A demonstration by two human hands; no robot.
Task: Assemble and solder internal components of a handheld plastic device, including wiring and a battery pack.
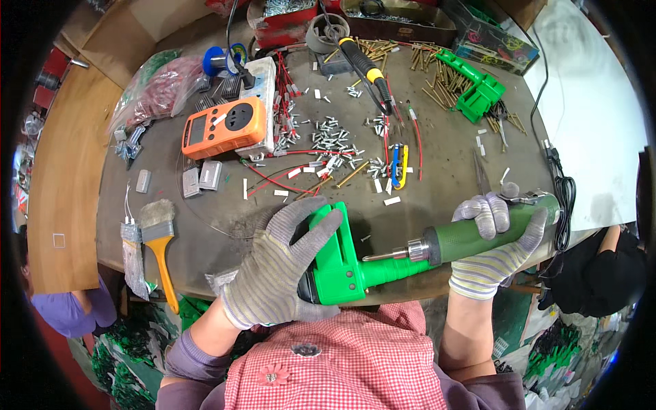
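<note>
My left hand (266, 277), in a striped grey glove, grips a bright green plastic housing (336, 268) near the table's front edge. The fingers wrap over its handle-like part, and a tapered green sleeve points right from it. My right hand (493, 254), gloved too, is closed around a dark green power screwdriver (447, 240). Its silver bit (384, 257) points left, just above the tapered sleeve; I cannot tell whether the tip touches the housing. Tweezers (482, 176) lie beyond the right hand.
Loose screws (333, 137), red wires (281, 154) and blue-yellow cutters (399, 167) lie mid-table. An orange meter (229, 128) and a brush (162, 256) are left. Behind are a soldering iron (362, 61) and another green housing (480, 97). A coiled black cable (564, 198) hangs right.
</note>
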